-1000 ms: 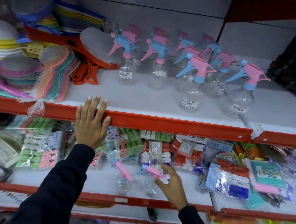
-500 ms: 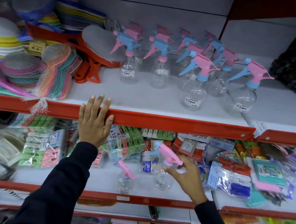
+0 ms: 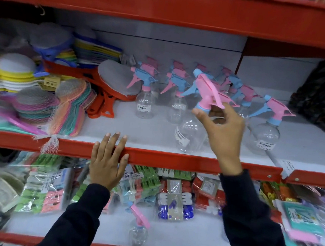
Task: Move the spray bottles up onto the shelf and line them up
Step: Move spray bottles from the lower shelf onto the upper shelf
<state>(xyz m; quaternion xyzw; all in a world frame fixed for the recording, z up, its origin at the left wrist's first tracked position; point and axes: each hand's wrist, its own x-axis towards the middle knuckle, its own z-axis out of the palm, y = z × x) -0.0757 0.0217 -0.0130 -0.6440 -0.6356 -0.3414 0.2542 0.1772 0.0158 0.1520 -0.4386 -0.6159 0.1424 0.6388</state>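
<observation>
My right hand grips a clear spray bottle by the neck under its pink and blue trigger head, holding it tilted above the front of the upper shelf. Behind it stand several clear spray bottles with pink and blue heads in rows, and one more bottle stands to the right. A last spray bottle with a pink trigger stands on the lower shelf. My left hand lies flat over the red front edge of the upper shelf, holding nothing.
Netted sponges and scrubbers and orange-handled brushes fill the upper shelf's left. Packets of clothes pegs and other bagged goods crowd the lower shelf. A dark patterned item sits at the far right.
My right hand has lifted the spray bottle from the lower shelf up to the upper shelf. My left hand stays on the shelf edge. The view has tilted upward.
</observation>
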